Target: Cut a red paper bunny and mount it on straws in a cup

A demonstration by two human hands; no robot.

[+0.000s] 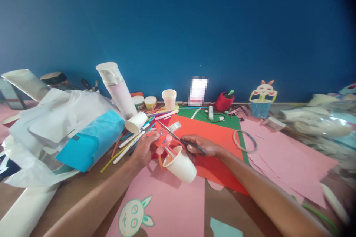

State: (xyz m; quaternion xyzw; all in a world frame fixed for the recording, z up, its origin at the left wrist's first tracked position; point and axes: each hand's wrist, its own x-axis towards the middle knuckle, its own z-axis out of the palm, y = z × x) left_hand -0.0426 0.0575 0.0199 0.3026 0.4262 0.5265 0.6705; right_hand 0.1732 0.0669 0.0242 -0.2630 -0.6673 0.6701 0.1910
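Note:
My left hand (145, 147) is closed on an orange-red paper cutout (161, 140) with drawn marks and small pink round pieces. A white paper cup (182, 166) lies tilted just below it, its mouth towards the cutout and strips running into it. My right hand (199, 143) grips a pair of scissors (170, 132) with dark handles, the blades pointing up and left across the cutout. Whether the blades touch the paper I cannot tell. A bunny face cutout (128, 217) with green outlines rests on pink paper (169, 207) nearer to me.
Left of my hands are markers (130, 148), a tipped cup (136, 122) and a plastic bag (69, 118) with a blue packet. Orange paper (211, 133), a tape ring (245, 141) and a finished-looking blue cup with a bunny (260, 108) lie to the right. A blue wall (178, 26) stands behind.

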